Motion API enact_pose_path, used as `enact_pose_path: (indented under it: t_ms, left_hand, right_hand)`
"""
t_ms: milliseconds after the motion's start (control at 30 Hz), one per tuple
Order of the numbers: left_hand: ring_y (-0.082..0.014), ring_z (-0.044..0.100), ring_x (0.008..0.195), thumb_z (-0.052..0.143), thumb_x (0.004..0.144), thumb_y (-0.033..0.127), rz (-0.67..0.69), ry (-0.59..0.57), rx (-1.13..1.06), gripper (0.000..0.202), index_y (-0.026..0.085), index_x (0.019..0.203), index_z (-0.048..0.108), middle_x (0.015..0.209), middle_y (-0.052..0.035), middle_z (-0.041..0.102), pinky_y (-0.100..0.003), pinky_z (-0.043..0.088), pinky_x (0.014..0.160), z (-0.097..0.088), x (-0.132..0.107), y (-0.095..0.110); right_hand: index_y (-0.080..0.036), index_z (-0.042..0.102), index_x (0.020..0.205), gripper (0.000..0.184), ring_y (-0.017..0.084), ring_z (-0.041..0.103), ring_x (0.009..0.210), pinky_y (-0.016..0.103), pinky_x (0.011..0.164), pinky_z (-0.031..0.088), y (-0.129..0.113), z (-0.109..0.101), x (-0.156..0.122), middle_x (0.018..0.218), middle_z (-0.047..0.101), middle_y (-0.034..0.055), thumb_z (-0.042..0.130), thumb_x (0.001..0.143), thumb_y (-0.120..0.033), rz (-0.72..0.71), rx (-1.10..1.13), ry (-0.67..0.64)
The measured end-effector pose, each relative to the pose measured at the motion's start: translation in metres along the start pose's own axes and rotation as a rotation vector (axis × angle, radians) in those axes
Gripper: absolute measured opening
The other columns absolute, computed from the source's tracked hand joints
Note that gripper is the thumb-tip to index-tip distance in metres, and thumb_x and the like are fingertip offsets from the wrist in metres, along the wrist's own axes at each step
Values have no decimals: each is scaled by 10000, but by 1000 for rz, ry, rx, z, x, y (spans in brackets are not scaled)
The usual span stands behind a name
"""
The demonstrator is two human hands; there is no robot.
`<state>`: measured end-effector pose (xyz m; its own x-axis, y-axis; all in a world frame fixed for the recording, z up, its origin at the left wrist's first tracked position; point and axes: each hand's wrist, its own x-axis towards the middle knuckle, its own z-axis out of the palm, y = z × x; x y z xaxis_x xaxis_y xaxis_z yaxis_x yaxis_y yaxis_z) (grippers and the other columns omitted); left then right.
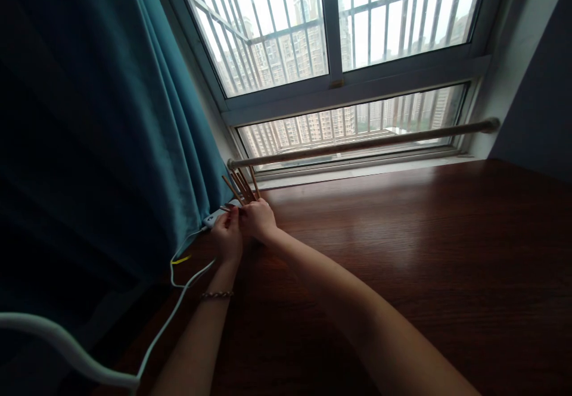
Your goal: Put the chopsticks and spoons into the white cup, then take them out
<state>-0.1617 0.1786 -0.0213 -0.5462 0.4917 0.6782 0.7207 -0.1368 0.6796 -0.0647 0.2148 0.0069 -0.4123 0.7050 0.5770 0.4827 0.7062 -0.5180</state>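
Observation:
Several thin brown wooden chopsticks (243, 185) fan up and to the left from my right hand (259, 220), which is closed around their lower part. Close against it, my left hand (227, 235) is closed in a pinch, with short stick ends poking out by its fingertips. My fingers hide the lower ends of the bundle. Just behind my left hand lies a white power strip (210, 220), partly covered by the hand.
A white cable (179, 301) runs over the dark wooden surface (357, 235) at the left, with a yellow strip (181, 260) beside it. A blue curtain (179, 146) hangs on the left. Beyond the surface, a horizontal rail (357, 145) crosses the barred window (268, 27).

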Motion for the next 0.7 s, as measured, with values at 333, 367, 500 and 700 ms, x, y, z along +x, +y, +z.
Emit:
enact_pose_path:
  t_ms: [333,367,500,700]
  left_hand:
    - [-157,593,868,508,863,321,-23,-202,109,252,105,970,581,946,-56,612,-363,486,787,2,21,-15]
    - [-154,596,853,522,855,317,-30,-263,139,244,103,955,586,931,-50,615,-356,490,777,2,25,-15]
    - [-141,600,803,522,854,326,-94,-423,304,245,99,924,586,886,-42,617,-336,498,744,3,43,-13]
    - [-155,589,844,521,852,341,-204,-536,571,261,106,953,575,924,-53,603,-349,489,757,11,70,-9]
  right_hand:
    - [-192,720,760,329,74,535,562,166,508,307,1,-31,26,549,598,-29,559,771,-479,94,295,213]
    - [-202,718,802,343,66,545,584,154,521,314,-1,-42,30,573,608,-39,534,785,-491,103,327,254]
    - [-236,675,981,411,60,579,695,133,595,360,1,-88,35,747,660,-52,435,827,-532,184,413,403]
    - [-146,699,787,385,112,613,658,183,588,425,49,-95,-1,677,669,24,555,757,-501,456,400,307]
